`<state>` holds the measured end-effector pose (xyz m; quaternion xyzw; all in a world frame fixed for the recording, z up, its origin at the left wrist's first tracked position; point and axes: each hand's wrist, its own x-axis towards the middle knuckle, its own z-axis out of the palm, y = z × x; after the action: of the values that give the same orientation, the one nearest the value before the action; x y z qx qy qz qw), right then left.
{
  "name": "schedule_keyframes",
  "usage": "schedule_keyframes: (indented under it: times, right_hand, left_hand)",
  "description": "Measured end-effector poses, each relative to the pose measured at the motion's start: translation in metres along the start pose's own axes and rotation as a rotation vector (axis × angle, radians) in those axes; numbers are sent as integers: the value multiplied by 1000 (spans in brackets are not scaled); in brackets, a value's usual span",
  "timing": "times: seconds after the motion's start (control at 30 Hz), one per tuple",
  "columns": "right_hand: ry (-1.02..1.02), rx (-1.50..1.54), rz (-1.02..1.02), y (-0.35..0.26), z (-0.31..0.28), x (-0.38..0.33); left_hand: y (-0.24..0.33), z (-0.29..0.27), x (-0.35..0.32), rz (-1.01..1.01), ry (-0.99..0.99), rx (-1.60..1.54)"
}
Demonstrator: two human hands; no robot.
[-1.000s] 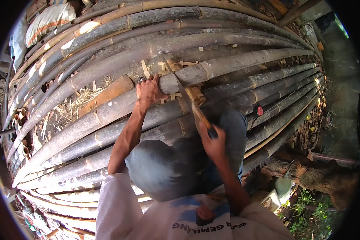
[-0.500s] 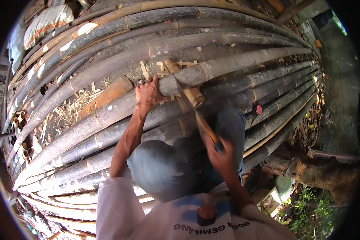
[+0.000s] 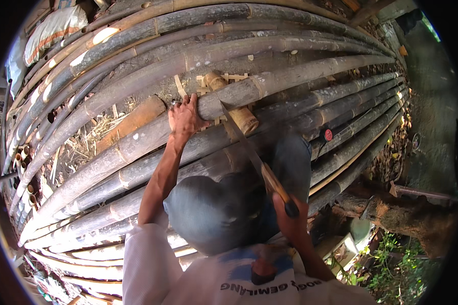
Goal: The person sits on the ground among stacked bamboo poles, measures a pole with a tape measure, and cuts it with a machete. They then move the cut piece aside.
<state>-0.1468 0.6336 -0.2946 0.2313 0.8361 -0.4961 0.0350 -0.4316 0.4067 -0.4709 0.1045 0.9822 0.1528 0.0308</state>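
A long grey-brown bamboo pole [image 3: 285, 77] runs across in front of me, over a short thick bamboo piece [image 3: 245, 121] lying crosswise beneath it. My left hand [image 3: 186, 117] is closed over the pole, its fingers reaching to the far side and its thumb toward the saw. The wooden handle of a handsaw [image 3: 247, 140] is in my right hand [image 3: 291, 216], near my knee. The saw's blade slants up and away to the left, its tip end touching the pole a little right of my left hand. Whether the blade sits in a cut I cannot tell.
Several bamboo poles [image 3: 203, 23] lie farther off, and more lie under my legs. A brown board [image 3: 132, 124] rests among shavings at left. Beyond the pole is a woven slat piece [image 3: 236, 77]. A red round object [image 3: 328, 135] sits on the poles at right; a white sack [image 3: 53, 33] stands far left.
My right hand has drawn the saw back toward me and slightly right, so less blade reaches past the pole. My left hand keeps its hold on the pole.
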Motion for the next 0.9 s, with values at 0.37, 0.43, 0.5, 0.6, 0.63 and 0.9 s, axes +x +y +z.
schedule_keyframes:
  times: [0.37,0.43,0.5,0.6,0.63,0.9]
  right_hand:
    - [16,-12,12,-5,4,3]
    - [257,-179,-565,16,45,58]
    - [59,-38,-225,3,53,79]
    - [257,-482,-726,48,37,42]
    - [154,-283,-427,32,17,11]
    - [-13,-27,-117,6,49,76]
  left_hand:
    - [7,0,-19,-46,-98,-13]
    - [9,5,-3,-32,-78,-1]
    - [22,2,-6,-12,-72,-18]
    - [18,-18,-9,-36,-103,3]
    - [18,-21,-9,-65,-115,3]
    - [22,-6,-9,-3,-52,-8]
